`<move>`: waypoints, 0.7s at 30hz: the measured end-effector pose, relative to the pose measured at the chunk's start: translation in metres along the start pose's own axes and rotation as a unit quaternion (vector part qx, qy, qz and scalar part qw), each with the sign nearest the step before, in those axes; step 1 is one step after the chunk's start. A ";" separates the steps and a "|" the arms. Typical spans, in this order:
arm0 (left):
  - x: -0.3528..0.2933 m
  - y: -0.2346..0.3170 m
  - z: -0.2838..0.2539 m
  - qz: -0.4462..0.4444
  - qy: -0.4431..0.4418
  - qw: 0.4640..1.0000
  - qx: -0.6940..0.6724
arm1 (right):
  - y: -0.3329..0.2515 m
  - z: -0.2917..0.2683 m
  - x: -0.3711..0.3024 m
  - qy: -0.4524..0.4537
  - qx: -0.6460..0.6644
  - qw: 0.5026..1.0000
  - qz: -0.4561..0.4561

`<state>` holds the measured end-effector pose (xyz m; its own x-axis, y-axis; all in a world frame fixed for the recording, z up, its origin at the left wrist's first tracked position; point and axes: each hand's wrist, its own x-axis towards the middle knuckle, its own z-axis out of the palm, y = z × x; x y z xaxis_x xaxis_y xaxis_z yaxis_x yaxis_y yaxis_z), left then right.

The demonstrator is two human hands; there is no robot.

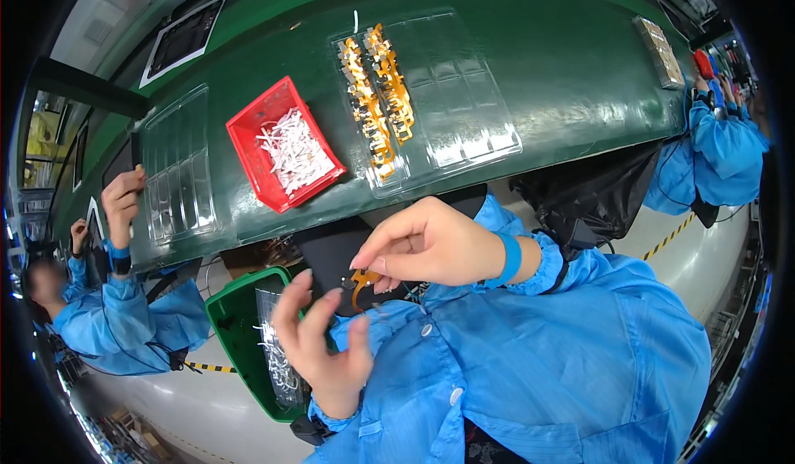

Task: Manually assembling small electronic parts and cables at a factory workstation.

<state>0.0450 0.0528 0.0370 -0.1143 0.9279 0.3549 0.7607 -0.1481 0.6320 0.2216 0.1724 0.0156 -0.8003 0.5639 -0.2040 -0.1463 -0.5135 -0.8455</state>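
Pinches an orange flex piece (pixel 363 278) between thumb and fingers of the right hand (pixel 439 245), just off the table's (pixel 580 75) near edge. Extends below those fingertips, long axis roughly toward the body. Spreads the left hand's (pixel 325 352) fingers apart, just beside, visibly gripping nothing.

The red bin (pixel 265 104) looks plastic, the smock (pixel 538 348) shiny cloth.
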 end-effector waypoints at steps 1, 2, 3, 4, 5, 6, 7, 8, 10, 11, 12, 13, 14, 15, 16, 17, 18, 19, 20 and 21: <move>-0.003 -0.002 0.002 0.034 0.001 0.999 -0.014 | 0.002 0.003 0.000 -0.001 -0.002 1.000 0.001; -0.002 0.000 0.004 0.039 0.015 0.999 -0.008 | 0.003 0.006 0.001 -0.001 -0.003 1.000 -0.007; 0.000 0.002 0.005 0.043 0.030 0.999 -0.002 | 0.004 0.008 0.002 -0.002 -0.004 1.000 -0.016; -0.001 0.002 0.007 0.043 0.032 0.999 -0.003 | 0.004 0.010 0.002 -0.002 -0.006 1.000 -0.016; -0.002 0.000 0.010 0.034 0.032 0.999 -0.005 | 0.004 0.011 0.002 -0.003 -0.006 1.000 -0.013; -0.004 -0.001 0.012 0.025 0.032 0.999 -0.003 | 0.004 0.012 0.002 -0.008 -0.004 1.000 -0.011; -0.006 -0.004 0.012 0.025 0.034 0.999 -0.002 | 0.006 0.012 0.002 -0.010 -0.005 1.000 -0.011; -0.008 -0.007 0.012 0.016 0.029 0.999 -0.013 | 0.008 0.012 0.003 -0.021 -0.034 0.999 -0.012; -0.003 -0.005 0.012 -0.016 0.019 0.999 -0.045 | 0.006 0.011 0.001 -0.025 -0.065 0.998 -0.011; -0.004 -0.006 0.011 -0.015 0.018 0.999 -0.047 | -0.001 0.009 -0.001 -0.046 -0.160 0.986 -0.015; -0.005 -0.007 0.008 -0.072 -0.029 0.990 -0.116 | -0.006 0.007 -0.003 -0.068 -0.253 0.965 -0.017; -0.005 -0.009 0.006 -0.129 -0.077 0.972 -0.183 | -0.006 0.005 -0.003 -0.066 -0.253 0.965 -0.016; -0.005 -0.011 0.007 -0.129 -0.079 0.971 -0.184 | -0.006 0.003 -0.003 -0.056 -0.287 0.954 -0.069; -0.007 -0.013 0.008 -0.212 -0.121 0.938 -0.248 | -0.003 0.002 -0.004 -0.048 -0.319 0.939 -0.120; -0.009 -0.014 0.008 -0.292 -0.163 0.891 -0.308 | 0.002 0.000 -0.003 -0.048 -0.317 0.940 -0.117; -0.006 -0.014 0.006 -0.295 -0.165 0.889 -0.309 | 0.009 -0.002 0.000 -0.040 -0.342 0.925 -0.161; 0.000 -0.011 0.004 -0.332 -0.182 0.853 -0.359 | 0.013 -0.004 -0.001 -0.030 -0.365 0.908 -0.203; 0.005 -0.011 0.003 -0.368 -0.198 0.813 -0.406 | 0.012 -0.004 -0.003 -0.027 -0.364 0.910 -0.199; 0.005 -0.014 0.002 -0.365 -0.194 0.810 -0.417 | 0.009 -0.003 -0.006 -0.036 -0.335 0.934 -0.122; 0.007 -0.016 0.003 -0.366 -0.197 0.808 -0.417 | 0.006 -0.003 -0.006 -0.045 -0.303 0.951 -0.046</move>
<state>0.0340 0.0625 0.0275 -0.0010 0.8839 -0.4677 -0.1331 0.4634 0.8761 0.2278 0.1677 0.0103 -0.8508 0.5168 -0.0956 0.1219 0.0171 -0.9924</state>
